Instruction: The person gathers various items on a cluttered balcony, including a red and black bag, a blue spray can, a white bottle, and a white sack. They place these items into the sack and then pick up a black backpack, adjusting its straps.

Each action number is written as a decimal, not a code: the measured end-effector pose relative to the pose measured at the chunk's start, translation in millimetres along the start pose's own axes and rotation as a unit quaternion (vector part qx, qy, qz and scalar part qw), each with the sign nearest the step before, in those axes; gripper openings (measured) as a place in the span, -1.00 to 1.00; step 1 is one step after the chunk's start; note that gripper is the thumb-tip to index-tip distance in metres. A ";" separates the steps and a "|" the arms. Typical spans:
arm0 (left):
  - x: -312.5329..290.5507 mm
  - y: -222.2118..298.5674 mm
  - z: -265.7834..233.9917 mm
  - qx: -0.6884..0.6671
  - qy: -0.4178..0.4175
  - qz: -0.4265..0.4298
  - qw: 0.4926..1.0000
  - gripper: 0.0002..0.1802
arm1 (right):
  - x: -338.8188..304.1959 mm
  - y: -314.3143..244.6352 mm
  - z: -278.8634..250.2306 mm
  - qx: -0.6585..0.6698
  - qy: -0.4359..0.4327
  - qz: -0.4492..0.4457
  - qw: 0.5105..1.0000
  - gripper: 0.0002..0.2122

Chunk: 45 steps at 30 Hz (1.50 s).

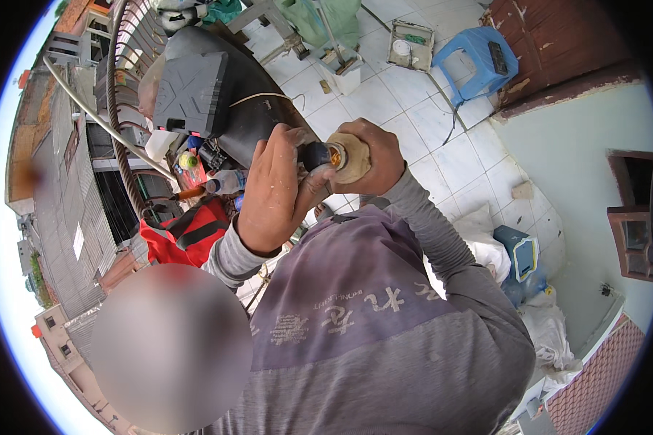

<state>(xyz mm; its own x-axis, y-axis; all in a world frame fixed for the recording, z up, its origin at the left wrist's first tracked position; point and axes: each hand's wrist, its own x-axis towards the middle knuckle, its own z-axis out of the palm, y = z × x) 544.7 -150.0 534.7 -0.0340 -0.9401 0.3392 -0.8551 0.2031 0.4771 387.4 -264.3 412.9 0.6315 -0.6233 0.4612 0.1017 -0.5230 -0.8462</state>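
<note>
My right hand (379, 151) is wrapped round a pale, cloudy bottle (355, 163) whose round mouth is turned toward my left hand. Something yellow-orange shows inside the mouth. Close beside that opening, a dark round cap (314, 155) sits between the thumb and fingers of my left hand (270, 190). The other left fingers point upward, partly stretched. The cap and the bottle's mouth lie almost against each other; whether they touch I cannot tell. Both hands are raised in front of my chest, above the tiled floor.
A black hard case (190, 94) lies on a dark seat-like surface (257, 119) at the left, near a red bag (189, 235) and a plastic bottle (228, 181). Farther off are a blue stool (479, 61), a shallow tray (411, 45) and a white container (341, 72). A railing (115, 94) runs along the left.
</note>
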 end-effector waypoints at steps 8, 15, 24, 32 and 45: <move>-33.1 -21.1 49.6 -0.141 0.029 -0.086 0.986 -0.67 | -44.2 -7.4 -1.3 -0.060 -0.103 0.128 0.985 -0.25; -3.4 -8.2 63.7 -0.370 -0.150 -0.125 0.908 -0.64 | -92.1 -30.1 -7.8 -0.160 0.008 0.271 0.949 -0.27; 59.0 78.5 178.0 -0.526 -0.266 0.061 0.806 -0.73 | -153.6 -65.5 -64.2 -0.155 0.251 0.311 0.903 -0.42; 137.5 194.2 256.0 -0.518 -0.503 0.242 0.648 -0.53 | -235.8 -52.0 -168.1 -0.020 0.303 0.159 0.940 -0.36; 144.1 509.2 463.9 -0.419 -0.629 0.364 0.544 -0.33 | -455.9 -104.4 -368.8 -0.154 0.592 0.298 0.733 -0.36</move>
<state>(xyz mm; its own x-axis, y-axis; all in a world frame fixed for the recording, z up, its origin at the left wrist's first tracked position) -135.6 -309.1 450.4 -0.9841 0.1366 0.1133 0.1400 0.2046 0.9688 -194.7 -139.9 389.5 -0.6349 -0.7665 0.0966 -0.2148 0.0550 -0.9751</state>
